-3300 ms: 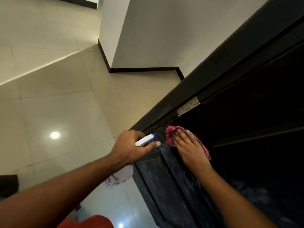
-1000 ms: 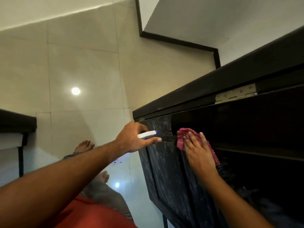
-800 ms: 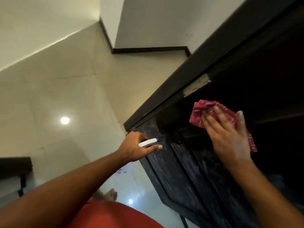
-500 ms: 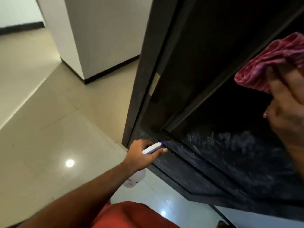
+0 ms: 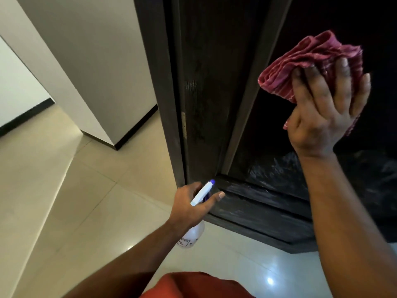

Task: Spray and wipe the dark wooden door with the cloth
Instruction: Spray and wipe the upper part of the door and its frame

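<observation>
Right hand (image 5: 324, 119) raised, ribbed red cloth (image 5: 300, 59), streaky door (image 5: 268, 198), left hand (image 5: 188, 208) gripping bottle (image 5: 192, 235)

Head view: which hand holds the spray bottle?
The left hand, low beside the dark wooden door, grips the white spray bottle; the right hand, up higher, holds the red cloth instead.
</observation>
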